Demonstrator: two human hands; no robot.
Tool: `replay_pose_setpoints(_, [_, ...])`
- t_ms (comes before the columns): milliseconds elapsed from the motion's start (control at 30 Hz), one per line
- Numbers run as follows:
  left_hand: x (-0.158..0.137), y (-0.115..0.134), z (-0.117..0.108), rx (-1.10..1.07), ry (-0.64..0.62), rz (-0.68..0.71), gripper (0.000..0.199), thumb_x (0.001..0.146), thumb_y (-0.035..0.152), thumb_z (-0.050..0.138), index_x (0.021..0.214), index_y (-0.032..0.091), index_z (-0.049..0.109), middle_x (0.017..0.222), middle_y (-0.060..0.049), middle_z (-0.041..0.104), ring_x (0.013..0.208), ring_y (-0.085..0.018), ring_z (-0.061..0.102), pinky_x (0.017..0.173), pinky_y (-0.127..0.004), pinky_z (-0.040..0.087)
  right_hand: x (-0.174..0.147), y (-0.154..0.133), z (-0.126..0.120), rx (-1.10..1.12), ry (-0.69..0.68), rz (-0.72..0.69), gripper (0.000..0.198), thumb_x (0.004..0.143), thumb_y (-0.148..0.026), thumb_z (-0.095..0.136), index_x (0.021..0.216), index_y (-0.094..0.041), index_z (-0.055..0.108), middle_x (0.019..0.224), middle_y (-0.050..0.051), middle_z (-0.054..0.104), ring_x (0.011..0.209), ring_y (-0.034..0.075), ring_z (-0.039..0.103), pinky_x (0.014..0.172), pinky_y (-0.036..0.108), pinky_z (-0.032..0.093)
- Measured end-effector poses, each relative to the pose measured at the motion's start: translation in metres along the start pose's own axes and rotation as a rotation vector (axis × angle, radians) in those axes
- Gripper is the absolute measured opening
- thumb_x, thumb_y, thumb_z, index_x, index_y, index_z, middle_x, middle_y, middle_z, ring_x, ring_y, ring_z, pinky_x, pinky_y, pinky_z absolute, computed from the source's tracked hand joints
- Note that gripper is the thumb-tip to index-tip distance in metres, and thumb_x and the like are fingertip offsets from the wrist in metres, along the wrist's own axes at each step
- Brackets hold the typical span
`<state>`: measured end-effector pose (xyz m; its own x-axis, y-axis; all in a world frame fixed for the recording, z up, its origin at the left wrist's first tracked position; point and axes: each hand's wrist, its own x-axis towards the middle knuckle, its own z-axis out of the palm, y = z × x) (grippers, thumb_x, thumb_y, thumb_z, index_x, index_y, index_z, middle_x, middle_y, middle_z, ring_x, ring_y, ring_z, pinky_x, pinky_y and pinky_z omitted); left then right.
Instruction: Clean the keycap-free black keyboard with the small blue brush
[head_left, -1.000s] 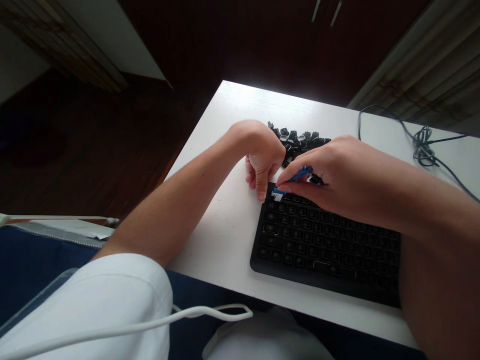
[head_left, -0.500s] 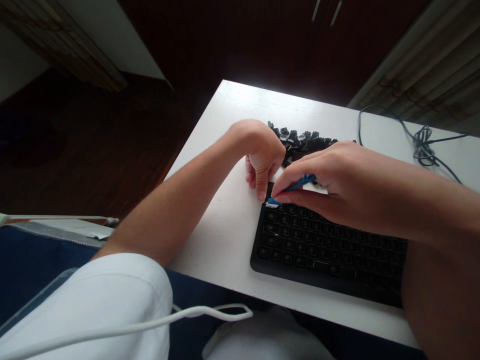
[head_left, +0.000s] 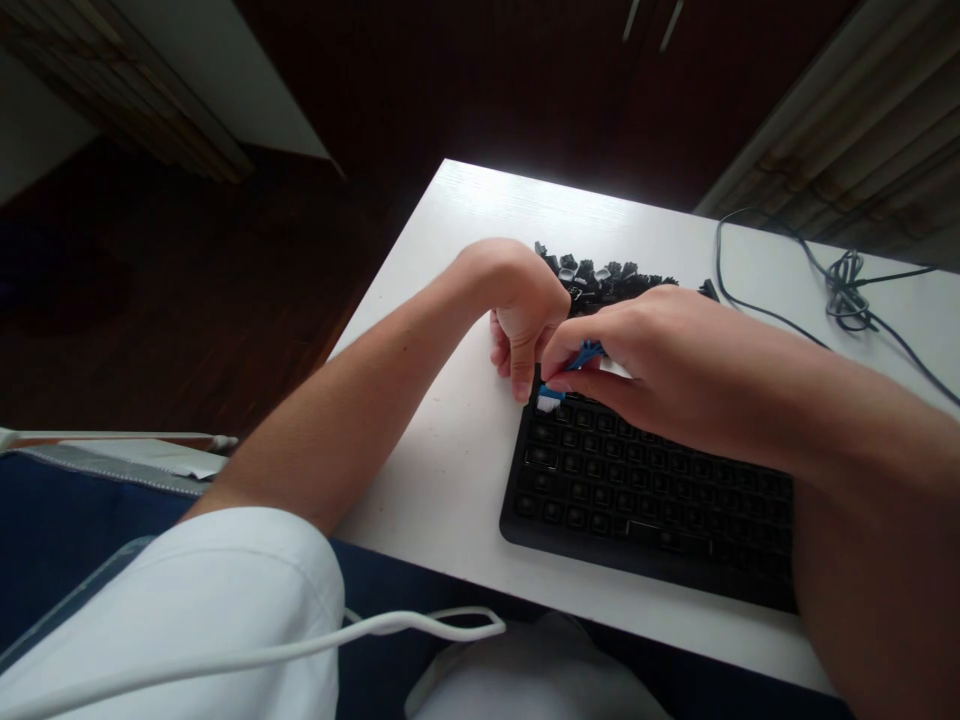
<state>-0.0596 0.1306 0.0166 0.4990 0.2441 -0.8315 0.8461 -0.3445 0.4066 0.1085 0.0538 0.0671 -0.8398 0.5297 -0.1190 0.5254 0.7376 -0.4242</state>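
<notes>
At the keyboard's (head_left: 645, 490) far-left corner: right hand (head_left: 645, 350), fingers pinched on a small blue brush (head_left: 570, 368), bristles down on the corner sockets, drawn back there from a slightly nearer row half a second ago — scrubbing strokes, apparently. Beside that corner, left hand (head_left: 525, 310) curled, bracing the keyboard's edge, unmoved. Beyond the keyboard, loose keycaps (head_left: 600, 280) heaped on the white surface (head_left: 450, 470).

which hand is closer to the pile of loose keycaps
Left. The left hand sits right beside the keycap pile, at its left edge; the right hand is just in front, holding a blue brush.
</notes>
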Motion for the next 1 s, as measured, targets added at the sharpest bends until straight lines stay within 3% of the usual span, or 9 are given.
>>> replay_pose_setpoints(200, [-0.0002,0.0017,-0.0005,-0.08,-0.005,-0.019,0.034,0.042,0.028,0.09,0.073,0.018,0.079,0.073,-0.005,0.072,0.105,-0.03,0.064,0.1,-0.044,0.045,0.0019,0.0019,0.0017,-0.005,0.019,-0.001,0.021,0.091,-0.022,0.058,0.101,-0.025,0.077,0.082,0.0,0.075,0.068,0.013,0.066,0.066,0.024,0.045])
replay_pose_setpoints(700, [0.0003,0.0005,0.0002,0.0,0.0,0.023,0.047,0.04,0.045,0.091,0.073,0.015,0.077,0.078,-0.006,0.074,0.082,-0.022,0.067,0.084,-0.037,0.051,0.0012,0.0028,0.0027,-0.065,0.047,0.036,0.021,0.091,-0.024,0.06,0.102,-0.026,0.078,0.077,0.0,0.073,0.063,0.013,0.063,0.065,0.026,0.042])
replay_pose_setpoints(1000, [0.0024,-0.0013,0.0005,0.016,-0.025,0.026,0.053,0.043,0.048,0.088,0.082,0.014,0.078,0.077,-0.004,0.075,0.077,-0.018,0.067,0.081,-0.032,0.05,0.0005,0.0023,0.0043,0.017,0.033,0.017,0.021,0.089,-0.023,0.061,0.098,-0.027,0.08,0.09,0.001,0.077,0.079,0.018,0.069,0.069,0.025,0.047])
